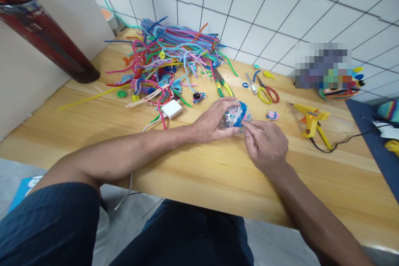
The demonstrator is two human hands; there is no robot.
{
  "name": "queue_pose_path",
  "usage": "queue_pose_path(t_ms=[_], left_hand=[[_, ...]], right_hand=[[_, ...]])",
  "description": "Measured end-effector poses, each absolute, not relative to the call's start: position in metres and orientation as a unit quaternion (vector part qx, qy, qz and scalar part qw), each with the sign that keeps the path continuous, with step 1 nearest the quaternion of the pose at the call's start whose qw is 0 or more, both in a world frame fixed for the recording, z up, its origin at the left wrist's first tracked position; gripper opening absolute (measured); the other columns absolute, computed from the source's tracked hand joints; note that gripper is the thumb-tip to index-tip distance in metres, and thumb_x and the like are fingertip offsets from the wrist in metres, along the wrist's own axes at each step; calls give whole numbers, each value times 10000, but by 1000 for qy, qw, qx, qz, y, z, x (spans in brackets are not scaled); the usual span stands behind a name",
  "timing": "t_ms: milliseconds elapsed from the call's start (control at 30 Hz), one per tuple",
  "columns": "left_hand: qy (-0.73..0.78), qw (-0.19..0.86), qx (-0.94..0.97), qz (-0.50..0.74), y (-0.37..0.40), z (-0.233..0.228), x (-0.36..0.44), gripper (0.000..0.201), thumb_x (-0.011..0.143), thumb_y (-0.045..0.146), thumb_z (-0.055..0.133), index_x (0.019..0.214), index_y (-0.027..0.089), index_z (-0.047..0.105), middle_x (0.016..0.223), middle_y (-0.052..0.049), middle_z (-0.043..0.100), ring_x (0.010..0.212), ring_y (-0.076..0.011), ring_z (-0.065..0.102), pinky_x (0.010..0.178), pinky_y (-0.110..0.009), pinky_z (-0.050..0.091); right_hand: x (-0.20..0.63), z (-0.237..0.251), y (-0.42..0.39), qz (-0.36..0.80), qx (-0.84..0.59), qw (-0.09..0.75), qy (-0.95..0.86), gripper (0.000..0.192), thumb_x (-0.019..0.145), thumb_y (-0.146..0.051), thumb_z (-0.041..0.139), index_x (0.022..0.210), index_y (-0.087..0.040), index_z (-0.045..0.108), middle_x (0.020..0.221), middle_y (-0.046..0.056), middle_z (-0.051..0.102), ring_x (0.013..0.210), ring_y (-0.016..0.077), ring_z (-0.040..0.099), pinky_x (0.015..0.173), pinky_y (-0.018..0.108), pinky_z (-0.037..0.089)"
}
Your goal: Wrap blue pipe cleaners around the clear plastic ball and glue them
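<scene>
Pale wood, varnished, with visible grain: the surface (193,170) runs from lower left to right edge, backed by a wall of white tiles (280,0) with dark grout lines. A plain white panel stands at the left end, and a dark red cylinder (40,33) crosses the upper left corner. Grey floor shows below the near edge.

Left hand (215,122) is curled around a small clear bundle wrapped in blue pipe cleaner (236,116), grasping it just above the surface near its middle. Right hand (264,145) meets the bundle from the right, fingertips pinched at its lower edge; what they pinch cannot be told.

A large heap of multicoloured pipe cleaners (174,54) lies at the back against the tiles. A white charger block (171,109) sits in front of the heap. Green-handled pliers (222,85) and red-and-yellow scissors (267,92) lie behind the hands. A yellow glue gun (311,120) rests well to the right, cord trailing, near a dark blue mat (374,141).
</scene>
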State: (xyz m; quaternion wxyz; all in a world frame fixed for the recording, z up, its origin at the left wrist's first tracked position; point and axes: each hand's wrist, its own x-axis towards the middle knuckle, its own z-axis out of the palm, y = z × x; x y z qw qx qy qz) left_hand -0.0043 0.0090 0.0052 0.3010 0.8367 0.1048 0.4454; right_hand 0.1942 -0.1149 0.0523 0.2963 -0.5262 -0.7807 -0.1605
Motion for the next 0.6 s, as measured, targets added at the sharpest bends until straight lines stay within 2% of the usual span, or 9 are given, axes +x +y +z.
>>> queue_pose_path(t_ms=[100,300,433,600], left_hand=[[105,308,836,441,9,6,-4,682,954,521,737,1503,250,436,1516,-202,563,1509,-383,511,1248,-657,443],[102,292,837,451,7,8,-4,668,967,511,732,1497,231,440,1504,-214,568,1502,-375,523,1237,-645,466],[109,292,841,443,7,7,-4,663,967,512,729,1501,246,441,1519,-202,565,1506,-372,521,1240,-651,467],[88,267,845,455,6,6,-2,673,966,482,740,1514,263,416,1486,-186,586,1502,-366,527,1207,-645,495]], right_hand=[[192,52,-115,-148,-527,331,-769,227,997,-213,648,1182,-285,759,1076,83,816,956,262,768,837,437,598],[189,55,-110,-139,-506,410,-746,154,978,-170,692,1077,-279,737,972,47,800,821,217,733,748,391,574],[187,59,-106,-107,-535,421,-725,66,973,-215,698,944,-274,710,869,24,778,735,204,697,694,387,554],[182,61,-104,-35,-552,438,-709,84,940,-231,737,888,-263,679,802,3,735,682,180,642,667,362,521]])
